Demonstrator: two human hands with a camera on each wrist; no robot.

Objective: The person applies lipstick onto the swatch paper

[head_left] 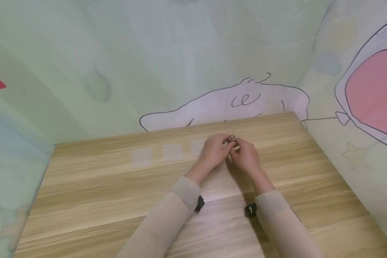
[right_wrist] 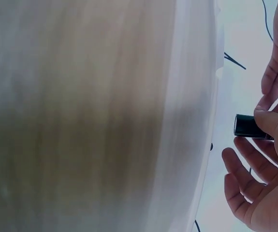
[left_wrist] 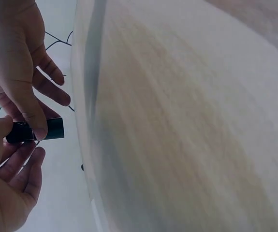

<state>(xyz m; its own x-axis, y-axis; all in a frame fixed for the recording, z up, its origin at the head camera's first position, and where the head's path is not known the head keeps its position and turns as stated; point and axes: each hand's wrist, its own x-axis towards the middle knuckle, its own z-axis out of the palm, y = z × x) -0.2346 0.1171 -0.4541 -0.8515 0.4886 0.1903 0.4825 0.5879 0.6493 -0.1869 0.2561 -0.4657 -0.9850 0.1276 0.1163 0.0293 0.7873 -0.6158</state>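
Both hands meet above the far right part of the table around a short, dark green-black tube (left_wrist: 55, 128) with a flat lower end. From the head view, its round top (head_left: 232, 138) shows between the fingertips. My left hand (head_left: 214, 152) pinches the tube near its upper end, thumb and fingertips around it. Lower down, my right hand (head_left: 246, 156) also pinches it, thumb laid across its side in the left wrist view. The right wrist view has the tube's lower end (right_wrist: 245, 126) sticking out below the fingers, its middle hidden by them.
Three pale square sheets lie in a row on the wooden table (head_left: 100, 186): a left one (head_left: 142, 157), a middle one (head_left: 172, 152), and a right one (head_left: 196, 146) partly behind my left hand. A printed fabric wall (head_left: 148, 64) borders the table's back edge.
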